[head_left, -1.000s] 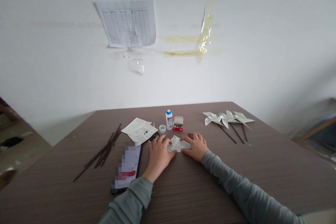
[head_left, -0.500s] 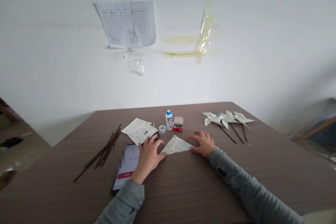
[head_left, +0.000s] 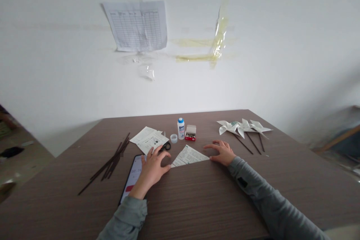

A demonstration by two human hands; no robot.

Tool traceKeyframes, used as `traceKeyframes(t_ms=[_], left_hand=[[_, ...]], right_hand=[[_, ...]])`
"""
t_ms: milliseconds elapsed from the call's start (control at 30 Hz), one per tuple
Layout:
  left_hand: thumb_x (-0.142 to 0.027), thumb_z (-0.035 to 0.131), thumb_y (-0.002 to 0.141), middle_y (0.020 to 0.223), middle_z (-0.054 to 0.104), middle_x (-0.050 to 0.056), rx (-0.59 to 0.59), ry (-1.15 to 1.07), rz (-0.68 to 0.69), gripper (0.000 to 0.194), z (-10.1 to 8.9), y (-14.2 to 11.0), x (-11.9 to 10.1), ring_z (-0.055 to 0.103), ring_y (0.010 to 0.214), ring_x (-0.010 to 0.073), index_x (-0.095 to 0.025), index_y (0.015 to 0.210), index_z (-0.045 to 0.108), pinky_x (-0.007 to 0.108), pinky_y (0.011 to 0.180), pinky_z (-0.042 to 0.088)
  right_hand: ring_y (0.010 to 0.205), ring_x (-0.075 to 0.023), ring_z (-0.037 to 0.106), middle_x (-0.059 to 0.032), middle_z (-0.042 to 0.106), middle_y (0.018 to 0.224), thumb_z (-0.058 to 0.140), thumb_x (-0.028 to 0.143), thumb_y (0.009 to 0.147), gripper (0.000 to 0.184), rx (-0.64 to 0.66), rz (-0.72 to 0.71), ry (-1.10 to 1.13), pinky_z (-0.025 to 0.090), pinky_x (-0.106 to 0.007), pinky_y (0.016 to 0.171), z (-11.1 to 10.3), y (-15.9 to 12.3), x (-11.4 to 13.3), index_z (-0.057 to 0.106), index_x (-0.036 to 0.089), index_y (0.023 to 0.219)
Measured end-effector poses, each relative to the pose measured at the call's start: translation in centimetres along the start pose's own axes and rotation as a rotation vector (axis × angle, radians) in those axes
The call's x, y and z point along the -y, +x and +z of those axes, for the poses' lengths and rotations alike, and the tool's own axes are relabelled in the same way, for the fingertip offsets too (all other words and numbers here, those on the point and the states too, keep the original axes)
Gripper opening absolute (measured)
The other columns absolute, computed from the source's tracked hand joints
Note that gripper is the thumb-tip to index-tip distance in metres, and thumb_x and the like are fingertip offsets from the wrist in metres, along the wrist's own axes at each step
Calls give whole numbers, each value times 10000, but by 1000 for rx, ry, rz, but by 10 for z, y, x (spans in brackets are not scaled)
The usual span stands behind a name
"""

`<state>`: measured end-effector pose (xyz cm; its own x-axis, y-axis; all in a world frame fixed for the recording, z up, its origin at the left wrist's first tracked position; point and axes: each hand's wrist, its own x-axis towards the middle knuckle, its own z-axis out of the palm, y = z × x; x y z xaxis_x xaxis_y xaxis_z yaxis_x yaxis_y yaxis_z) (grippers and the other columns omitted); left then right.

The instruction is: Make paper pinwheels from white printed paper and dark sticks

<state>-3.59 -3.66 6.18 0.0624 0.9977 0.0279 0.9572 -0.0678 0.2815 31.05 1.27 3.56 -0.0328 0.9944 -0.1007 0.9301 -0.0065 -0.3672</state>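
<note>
A printed sheet folded into a triangle (head_left: 189,156) lies flat on the table, its long edge towards me. My left hand (head_left: 153,168) is at its left corner, with thumb and fingers apart and the thumb tip close to or touching the paper. At the right corner is my right hand (head_left: 221,153), its fingers spread and the thumb tip beside the paper; I cannot tell if it presses. Under and beside my left hand lies a phone (head_left: 131,174), partly hidden. Black-handled scissors (head_left: 168,145) rest just beyond the left fingers, partly covered by paper.
Printed paper sheets (head_left: 147,138) lie left of a white bottle with a blue cap (head_left: 181,129), a small clear cup (head_left: 173,138) and an open red box (head_left: 190,135) of small pieces. Dark sticks (head_left: 112,162) are at left, paper pinwheels (head_left: 243,126) at right. A wall stands behind.
Both hands have drawn outward along the triangle's long edge, the left one leftward and the right one slightly rightward. More of the scissors shows, while my left hand covers more of the phone.
</note>
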Motion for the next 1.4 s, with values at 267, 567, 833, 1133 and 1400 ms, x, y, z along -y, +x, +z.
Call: traceKeyframes(t_ms=[267, 567, 833, 1133, 1400], left_hand=[[-159, 808, 1086, 2024, 646, 102, -4, 43, -1, 441, 1, -2, -3, 474, 1957, 516, -394, 1424, 966, 926, 1510, 434], [-59, 773, 1051, 1912, 759, 127, -103, 24, 40, 591, 16, -4, -14, 579, 1894, 491, -374, 1514, 962, 873, 1523, 471], [-221, 756, 1144, 1845, 808, 152, -175, 61, 97, 506, 39, -1, -26, 665, 1797, 487, -328, 1602, 941, 816, 1517, 495], [-199, 693, 1168, 1818, 832, 160, -159, 64, 90, 454, 36, -3, -29, 689, 1779, 487, -304, 1506, 978, 833, 1517, 491], [-180, 680, 1158, 1820, 827, 156, -141, 23, 74, 450, 32, -2, -29, 679, 1792, 483, -303, 1466, 983, 828, 1526, 483]], right_hand=[[1847, -495, 537, -55, 691, 1914, 910, 284, 996, 719, 8, -6, -5, 529, -707, 1477, 2, 1, -2, 907, 525, 1673], [1815, -500, 548, -39, 752, 1830, 886, 239, 954, 704, -31, -33, -24, 575, -749, 1427, 7, 0, 5, 950, 547, 1583], [1866, -488, 490, -55, 723, 1896, 812, 188, 1013, 700, 33, -91, 12, 492, -775, 1483, -3, -12, 23, 940, 509, 1623], [1748, -437, 613, -88, 830, 1720, 812, 269, 1100, 462, -38, -168, 62, 534, -662, 1448, 7, -7, 24, 1017, 443, 1476], [1707, -442, 653, -81, 863, 1673, 888, 310, 1066, 389, -66, -194, 91, 558, -619, 1424, 12, -6, 23, 1032, 409, 1413]])
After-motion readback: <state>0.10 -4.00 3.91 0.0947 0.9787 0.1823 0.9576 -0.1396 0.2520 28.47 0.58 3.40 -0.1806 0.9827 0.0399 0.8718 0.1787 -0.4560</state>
